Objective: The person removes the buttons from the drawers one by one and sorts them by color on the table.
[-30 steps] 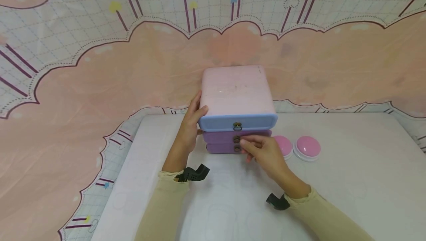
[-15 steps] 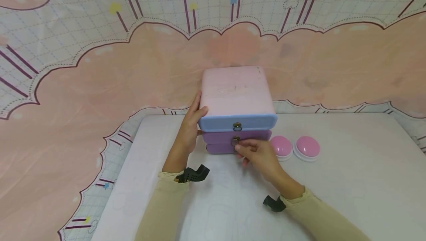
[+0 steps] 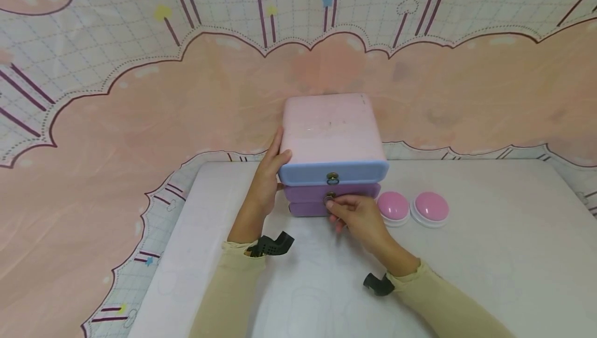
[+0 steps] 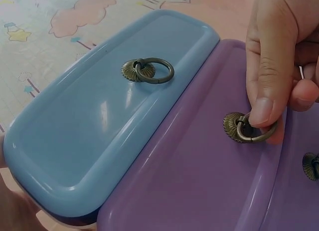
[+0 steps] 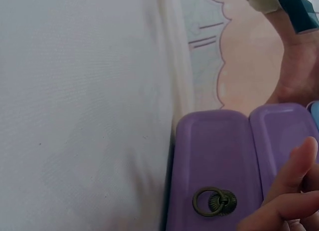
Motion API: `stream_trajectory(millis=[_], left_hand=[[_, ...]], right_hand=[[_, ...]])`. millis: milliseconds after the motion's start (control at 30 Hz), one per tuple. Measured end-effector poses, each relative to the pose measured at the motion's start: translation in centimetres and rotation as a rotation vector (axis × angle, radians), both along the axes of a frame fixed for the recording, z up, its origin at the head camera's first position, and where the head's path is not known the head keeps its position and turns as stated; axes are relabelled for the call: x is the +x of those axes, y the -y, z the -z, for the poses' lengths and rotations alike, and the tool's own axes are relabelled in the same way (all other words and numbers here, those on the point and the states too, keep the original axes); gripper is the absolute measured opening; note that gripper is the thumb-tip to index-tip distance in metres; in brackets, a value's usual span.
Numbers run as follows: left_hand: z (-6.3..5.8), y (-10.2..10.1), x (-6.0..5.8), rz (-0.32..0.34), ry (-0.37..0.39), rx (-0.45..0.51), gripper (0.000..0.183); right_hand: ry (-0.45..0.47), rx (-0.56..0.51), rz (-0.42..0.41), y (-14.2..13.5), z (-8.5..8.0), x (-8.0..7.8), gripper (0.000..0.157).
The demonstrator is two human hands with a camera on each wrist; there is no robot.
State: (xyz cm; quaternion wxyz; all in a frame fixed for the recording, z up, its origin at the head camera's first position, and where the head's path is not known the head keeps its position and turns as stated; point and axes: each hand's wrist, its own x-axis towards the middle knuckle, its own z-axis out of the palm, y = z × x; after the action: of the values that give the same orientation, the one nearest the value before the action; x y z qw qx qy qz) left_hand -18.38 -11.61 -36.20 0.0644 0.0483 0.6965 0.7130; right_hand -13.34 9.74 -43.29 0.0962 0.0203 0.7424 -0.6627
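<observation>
A small chest of drawers has a pink top, a blue upper drawer and two purple drawers below. My left hand holds the chest's left side, thumb over the top front corner. My right hand pinches the brass ring pull of the middle purple drawer between thumb and finger. That drawer's front sits close in line with the bottom drawer, whose own ring hangs free.
Two pink push buttons with white bases stand right of the chest on the white table. A patterned cloth hangs behind the table. Black wrist cameras sit at both cuffs.
My right hand has shifted slightly left and down, bringing thumb and finger onto the middle drawer's ring. The left hand and the chest stay where they were.
</observation>
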Motion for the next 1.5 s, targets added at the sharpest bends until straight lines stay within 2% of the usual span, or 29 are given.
stream_trajectory(millis=[133, 533, 1000, 1267, 1500], left_hand=[[-0.01, 0.0, 0.0, -0.003, 0.005, 0.0, 0.063], [-0.08, 0.11, 0.1, 0.008, 0.003, -0.008, 0.062], [-0.16, -0.04, 0.07, -0.002, 0.008, -0.007, 0.061], [-0.14, 0.01, 0.11, -0.004, -0.005, -0.021, 0.061], [-0.1, 0.1, 0.07, 0.001, -0.005, -0.018, 0.062]], right_hand=[[-0.006, 0.003, 0.0, -0.03, 0.07, 0.05, 0.021], [-0.026, 0.031, -0.048, -0.35, -0.12, 0.16, 0.027], [-0.021, 0.034, -0.054, -0.7, 0.02, 0.07, 0.027], [-0.011, 0.072, -0.063, -0.63, -0.09, 0.63, 0.025], [-0.022, 0.063, -0.065, -0.68, -0.04, 0.85, 0.025]])
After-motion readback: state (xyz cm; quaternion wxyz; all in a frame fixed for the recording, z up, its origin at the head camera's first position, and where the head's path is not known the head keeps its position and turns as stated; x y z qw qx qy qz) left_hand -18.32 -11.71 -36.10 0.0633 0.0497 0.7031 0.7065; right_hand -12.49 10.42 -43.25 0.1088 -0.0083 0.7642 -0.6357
